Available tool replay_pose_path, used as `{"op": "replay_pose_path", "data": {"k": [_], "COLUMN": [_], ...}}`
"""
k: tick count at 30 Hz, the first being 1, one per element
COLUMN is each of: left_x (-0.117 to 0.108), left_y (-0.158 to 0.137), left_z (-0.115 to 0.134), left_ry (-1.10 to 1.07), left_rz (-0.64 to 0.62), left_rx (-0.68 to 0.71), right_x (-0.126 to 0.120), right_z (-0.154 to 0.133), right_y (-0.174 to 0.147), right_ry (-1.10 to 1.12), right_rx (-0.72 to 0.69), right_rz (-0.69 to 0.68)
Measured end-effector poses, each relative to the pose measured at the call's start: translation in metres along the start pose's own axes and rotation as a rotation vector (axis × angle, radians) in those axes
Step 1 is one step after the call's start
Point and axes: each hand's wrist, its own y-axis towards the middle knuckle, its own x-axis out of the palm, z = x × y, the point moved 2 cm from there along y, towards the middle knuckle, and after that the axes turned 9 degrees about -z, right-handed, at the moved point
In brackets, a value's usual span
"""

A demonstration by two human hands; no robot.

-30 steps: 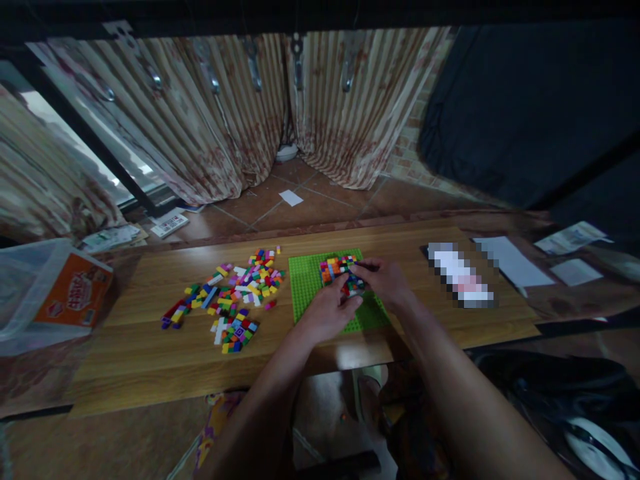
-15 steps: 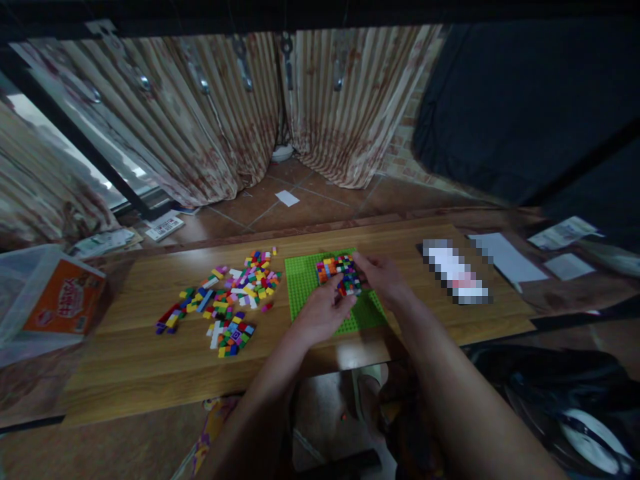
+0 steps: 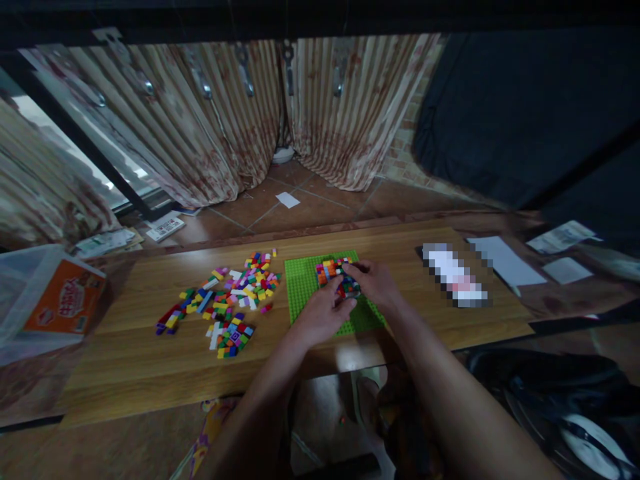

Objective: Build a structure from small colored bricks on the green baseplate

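A multicoloured build of toy building bricks [image 3: 327, 269] sits on a green studded baseplate [image 3: 300, 283] on the wooden table. My left hand [image 3: 323, 312] is closed around its near left side, the thumb at the near edge. From the right, my right hand [image 3: 375, 283] reaches over the build, its bent fingers closed on the top and right side. The hands cover much of the build's near and right parts. Whether a loose brick is between the right fingertips is too small to tell.
Left of the baseplate lies a spread of loose toy bricks [image 3: 245, 287], with a tight cluster [image 3: 235, 337] nearer me. A blurred-out flat item [image 3: 455, 277] and white paper [image 3: 510, 260] lie to the right. A clear plastic bin [image 3: 30, 267] stands at far left.
My right hand has moved slightly left and down, its fingers now further over the build's top. The left hand stays almost in place. The loose bricks have not moved.
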Motion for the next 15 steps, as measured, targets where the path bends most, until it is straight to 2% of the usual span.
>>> {"op": "replay_pose_path", "data": {"k": [7, 11, 13, 15], "left_x": [0.002, -0.003, -0.014, -0.031], "left_y": [-0.001, -0.007, -0.013, -0.023], "left_z": [0.000, 0.000, -0.002, -0.003], "left_ry": [0.055, 0.089, 0.093, 0.059], "left_rz": [0.040, 0.068, 0.098, 0.182], "left_rx": [0.014, 0.048, 0.062, 0.060], "right_x": [-0.007, -0.016, -0.014, -0.008], "right_z": [-0.009, -0.023, -0.031, -0.040], "right_y": [-0.006, -0.012, -0.017, -0.023], "right_ry": [-0.155, -0.163, -0.105, -0.044], "right_rx": [-0.007, -0.088, -0.129, -0.196], "right_rz": [0.033, 0.273, 0.354, 0.385]}}
